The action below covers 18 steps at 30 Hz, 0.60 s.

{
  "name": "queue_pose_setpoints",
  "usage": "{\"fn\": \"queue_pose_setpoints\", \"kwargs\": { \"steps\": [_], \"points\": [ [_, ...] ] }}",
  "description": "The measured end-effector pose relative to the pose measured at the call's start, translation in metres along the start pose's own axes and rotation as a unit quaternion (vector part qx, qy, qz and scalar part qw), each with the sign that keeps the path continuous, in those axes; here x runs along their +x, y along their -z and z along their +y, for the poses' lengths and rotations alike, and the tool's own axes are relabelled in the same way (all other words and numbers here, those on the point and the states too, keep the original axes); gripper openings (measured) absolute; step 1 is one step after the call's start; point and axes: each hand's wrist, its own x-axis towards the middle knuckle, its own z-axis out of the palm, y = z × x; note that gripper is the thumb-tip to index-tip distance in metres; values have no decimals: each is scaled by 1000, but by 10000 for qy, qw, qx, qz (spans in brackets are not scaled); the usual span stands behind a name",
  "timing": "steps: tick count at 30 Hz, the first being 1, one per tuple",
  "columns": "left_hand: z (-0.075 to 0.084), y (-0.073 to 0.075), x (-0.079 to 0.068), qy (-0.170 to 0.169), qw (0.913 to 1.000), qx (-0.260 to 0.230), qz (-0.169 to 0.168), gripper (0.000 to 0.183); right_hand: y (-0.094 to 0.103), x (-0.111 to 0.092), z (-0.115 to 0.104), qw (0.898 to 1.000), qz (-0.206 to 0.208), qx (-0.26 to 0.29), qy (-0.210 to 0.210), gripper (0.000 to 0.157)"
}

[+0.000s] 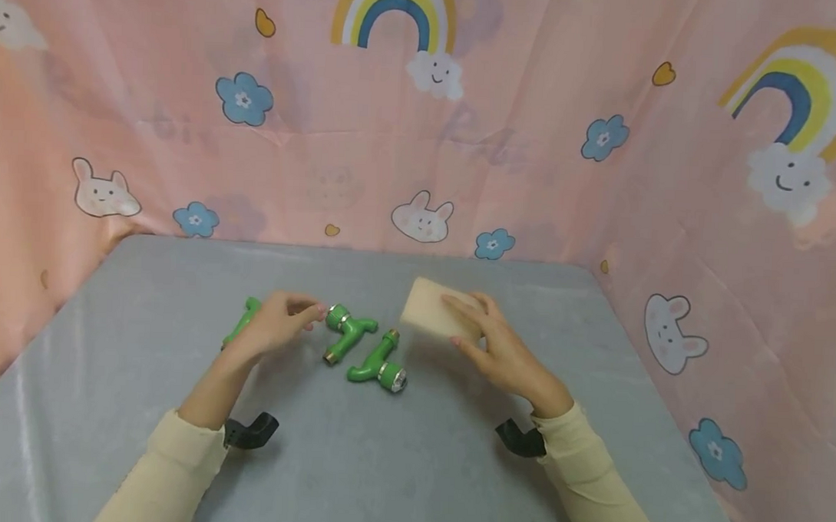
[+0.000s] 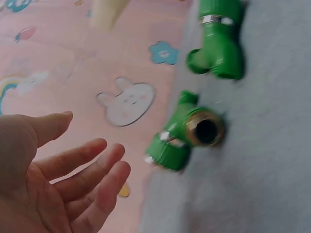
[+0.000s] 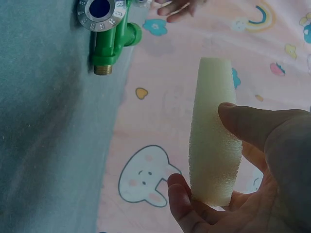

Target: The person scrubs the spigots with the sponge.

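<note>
My right hand (image 1: 494,343) grips a pale cream sponge block (image 1: 438,311) above the table, thumb on one face and fingers around the other, as the right wrist view shows. My left hand (image 1: 282,323) has relaxed, spread fingers with nothing between them. Just right of its fingertips lies a green faucet (image 1: 349,332) with a brass threaded end. Nearer the front is a second green faucet (image 1: 380,364), its silver-ringed cap facing right. A third green piece (image 1: 248,316) lies left of the left hand, partly hidden behind it.
A grey cloth-covered table (image 1: 397,460) spreads under everything. Pink printed curtains (image 1: 524,180) with rainbows, rabbits and flowers rise at its back and sides. A black wrist mount (image 1: 251,430) juts inward from the left sleeve, another black mount (image 1: 520,438) from the right.
</note>
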Motion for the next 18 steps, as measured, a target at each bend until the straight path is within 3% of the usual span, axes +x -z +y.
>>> {"fn": "queue_pose_setpoints", "kwargs": {
  "steps": [9, 14, 18],
  "points": [
    [-4, 35, -8, -71, 9970, -34, 773, 55, -1, 2, -1, 9999, -85, -85, 30, 60],
    [-16, 49, -10, 74, 9954, 107, 952, 57, -2, 2, 1, 9998, -112, -138, 25, 60],
    [-28, 58, -11, 444, 9944, 401, 868, 58, -3, 1, 2, 9998, -102, -153, 34, 61]
  ]
}}
